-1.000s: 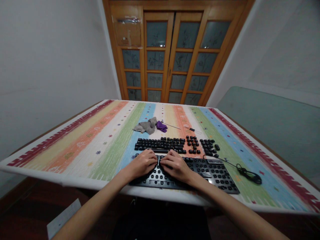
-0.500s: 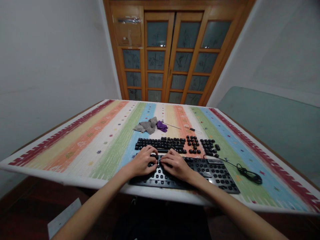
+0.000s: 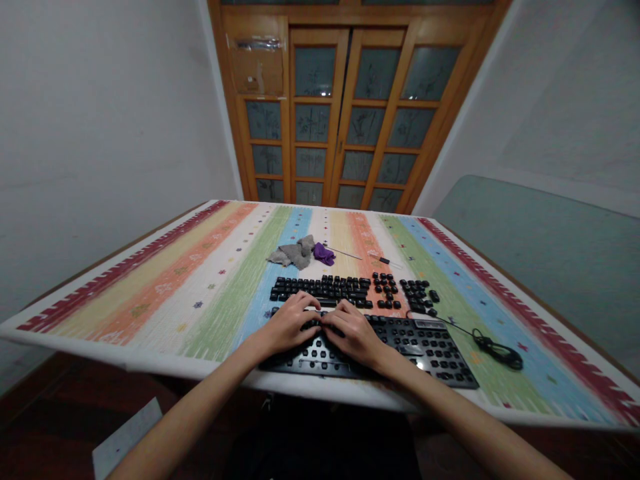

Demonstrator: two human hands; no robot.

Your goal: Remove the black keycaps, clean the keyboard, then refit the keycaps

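Observation:
A black keyboard point(image 3: 435, 350) with its keycaps off lies at the table's front edge, showing bare key stems. My left hand point(image 3: 293, 321) is over its upper left part, fingers bent and thumb drawn in. Against it, from the right, my right hand point(image 3: 353, 333) rests on the keyboard with curled fingers. The fingertips of both hands meet at one spot; anything pinched there is too small and covered to name. Just beyond the hands, loose black keycaps point(image 3: 345, 288) lie in rows laid out like a keyboard, with further groups point(image 3: 419, 293) to the right.
A grey cloth point(image 3: 295, 253) and a purple cloth point(image 3: 324, 254) lie behind the keycaps, near a thin rod point(image 3: 346, 253) and a small black-and-clear tool point(image 3: 385, 261). The coiled cable point(image 3: 500, 352) is at the right on the striped tablecloth point(image 3: 165, 293).
My left fingers have shifted slightly right, closing up against my right fingertips. A dark key spot seen between the hands earlier is now covered.

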